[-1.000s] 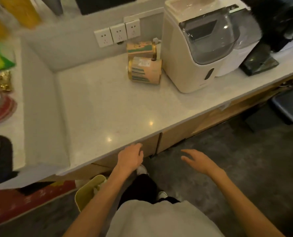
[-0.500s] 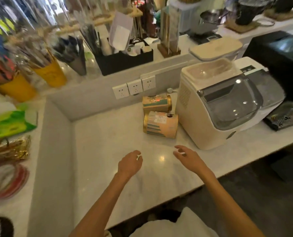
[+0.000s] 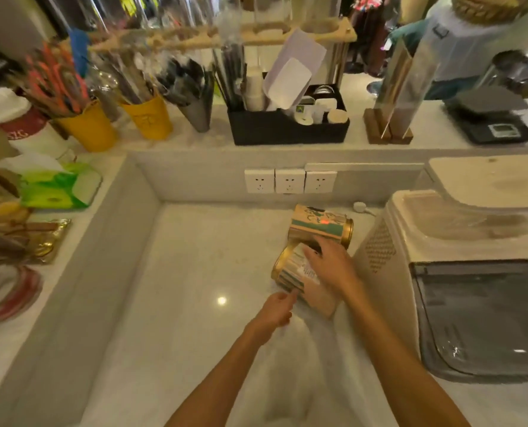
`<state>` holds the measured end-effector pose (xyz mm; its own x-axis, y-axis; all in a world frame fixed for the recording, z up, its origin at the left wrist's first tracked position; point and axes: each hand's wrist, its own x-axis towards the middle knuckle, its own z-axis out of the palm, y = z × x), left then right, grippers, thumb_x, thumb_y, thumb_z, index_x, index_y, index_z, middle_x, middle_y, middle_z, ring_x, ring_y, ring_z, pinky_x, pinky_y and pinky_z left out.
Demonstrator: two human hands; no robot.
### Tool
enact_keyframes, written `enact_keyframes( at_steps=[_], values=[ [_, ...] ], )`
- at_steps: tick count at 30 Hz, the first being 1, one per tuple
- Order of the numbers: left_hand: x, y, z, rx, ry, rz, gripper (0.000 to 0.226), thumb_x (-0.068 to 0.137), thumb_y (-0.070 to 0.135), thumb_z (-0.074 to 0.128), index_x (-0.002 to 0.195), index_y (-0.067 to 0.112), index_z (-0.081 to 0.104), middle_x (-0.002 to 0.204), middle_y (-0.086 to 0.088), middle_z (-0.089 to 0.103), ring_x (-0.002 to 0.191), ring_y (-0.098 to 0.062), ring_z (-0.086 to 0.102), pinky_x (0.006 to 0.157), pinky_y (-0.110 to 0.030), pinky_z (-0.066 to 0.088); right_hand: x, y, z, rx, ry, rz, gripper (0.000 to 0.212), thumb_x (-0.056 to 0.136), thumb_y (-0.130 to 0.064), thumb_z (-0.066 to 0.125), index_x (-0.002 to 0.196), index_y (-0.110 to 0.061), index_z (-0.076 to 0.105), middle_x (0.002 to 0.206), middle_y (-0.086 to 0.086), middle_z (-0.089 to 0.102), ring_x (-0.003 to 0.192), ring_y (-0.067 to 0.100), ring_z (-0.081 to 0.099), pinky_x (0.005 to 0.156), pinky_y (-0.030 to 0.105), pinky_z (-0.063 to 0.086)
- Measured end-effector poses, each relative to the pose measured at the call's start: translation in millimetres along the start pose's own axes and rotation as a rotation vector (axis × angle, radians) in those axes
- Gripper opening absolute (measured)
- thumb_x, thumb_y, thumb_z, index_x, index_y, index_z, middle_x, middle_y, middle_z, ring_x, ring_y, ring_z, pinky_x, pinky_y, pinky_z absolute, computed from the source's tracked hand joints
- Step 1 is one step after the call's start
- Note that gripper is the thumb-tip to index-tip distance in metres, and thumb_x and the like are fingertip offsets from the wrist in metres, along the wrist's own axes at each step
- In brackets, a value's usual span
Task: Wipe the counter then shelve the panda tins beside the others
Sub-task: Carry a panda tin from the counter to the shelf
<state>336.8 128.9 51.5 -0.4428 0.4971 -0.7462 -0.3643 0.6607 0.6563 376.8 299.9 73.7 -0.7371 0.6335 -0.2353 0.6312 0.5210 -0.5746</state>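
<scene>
The head view looks down on a pale, speckled stone bench (image 3: 194, 303) sunk between raised ledges, with a bright spot of lamp glare on its polished top. Two panda tins lie on their sides near the back of this bench, just left of a cream ice machine (image 3: 460, 272) with a dark, smoky front lid. The far tin (image 3: 321, 224) lies nearest the back wall, below the three white wall sockets (image 3: 290, 181); the near tin (image 3: 293, 272) lies just in front of it, its gold end turned left. The right hand (image 3: 330, 266) rests on top of the near tin, fingers spread over its label, though whether it truly grips cannot be told. The left hand (image 3: 276, 311) is loosely curled at the tin's front lower edge, fingertips touching or almost touching it; the blur leaves that unclear. Left of the tins the bench is bare stone up to the side wall. On the ledge behind the sockets stand two yellow cups (image 3: 117, 124) stuffed with wrapped straws and sticks, a black organiser box (image 3: 287, 129) holding cups and small tubs, and, further right, a clear stand on wooden feet and a dark scale (image 3: 494, 124). On the ledge to the left of the bench lie a green packet (image 3: 59, 189) and gold-wrapped items. The room beyond is cluttered, blurred and dimly warm-lit.
</scene>
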Motion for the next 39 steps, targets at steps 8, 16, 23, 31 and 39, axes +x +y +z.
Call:
enact_keyframes(
  at_steps=[8, 16, 23, 31, 39],
  values=[
    [-24.2, -26.5, 21.6, -0.454, 0.066, -0.07, 0.094, 0.081, 0.063, 0.067, 0.152, 0.031, 0.014, 0.15, 0.002, 0.043, 0.131, -0.025, 0.05, 0.096, -0.044, 0.049, 2.0, -3.6, 40.9, -0.025, -0.426, 0.165, 0.093, 0.077, -0.089, 0.019, 0.154, -0.038, 0.016, 0.157, 0.014, 0.037, 0.145, 0.041, 0.03, 0.117, 0.055, 0.014],
    [-141.8, -156.9, -51.9, -0.619, 0.329, 0.02, 0.113, 0.058, 0.074, 0.075, 0.149, 0.03, 0.024, 0.137, 0.002, 0.055, 0.115, -0.018, 0.063, 0.087, -0.035, 0.061, -119.0, -82.8, 122.4, 0.437, -0.712, 0.201, 0.093, 0.07, -0.091, 0.026, 0.146, -0.037, 0.025, 0.14, 0.004, 0.044, 0.127, 0.029, 0.047, 0.108, 0.055, 0.041],
    [-304.4, -309.9, -63.1, -0.923, 0.609, 0.057, 0.09, 0.069, 0.061, 0.08, 0.141, 0.034, 0.034, 0.124, 0.003, 0.07, 0.108, -0.016, 0.072, 0.084, -0.03, 0.062, -275.0, -170.1, 230.5, 0.442, -1.336, 0.073, 0.087, 0.079, -0.084, 0.038, 0.139, -0.023, 0.047, 0.126, 0.013, 0.069, 0.115, 0.031, 0.067, 0.1, 0.052, 0.052],
    [-461.2, -455.6, 43.0, -1.41, 1.149, 0.113, 0.061, 0.078, 0.04, 0.081, 0.122, 0.047, 0.039, 0.122, 0.005, 0.067, 0.102, -0.008, 0.072, 0.07, -0.019, 0.06, -519.6, -200.0, 344.2, 0.033, -1.58, -0.328, 0.066, 0.067, -0.09, 0.051, 0.122, -0.054, 0.05, 0.122, 0.001, 0.067, 0.105, 0.017, 0.07, 0.086, 0.043, 0.06],
    [-561.4, -543.7, 120.1, -1.545, 1.656, 0.06, 0.103, 0.068, 0.039, 0.091, 0.14, 0.05, 0.018, 0.136, 0.01, 0.051, 0.12, -0.009, 0.062, 0.088, -0.028, 0.06, -749.6, -214.4, 391.2, -0.242, -1.909, -0.638, 0.057, 0.074, -0.085, 0.047, 0.119, -0.051, 0.046, 0.114, 0.002, 0.068, 0.099, 0.017, 0.071, 0.077, 0.035, 0.059]
  ],
)
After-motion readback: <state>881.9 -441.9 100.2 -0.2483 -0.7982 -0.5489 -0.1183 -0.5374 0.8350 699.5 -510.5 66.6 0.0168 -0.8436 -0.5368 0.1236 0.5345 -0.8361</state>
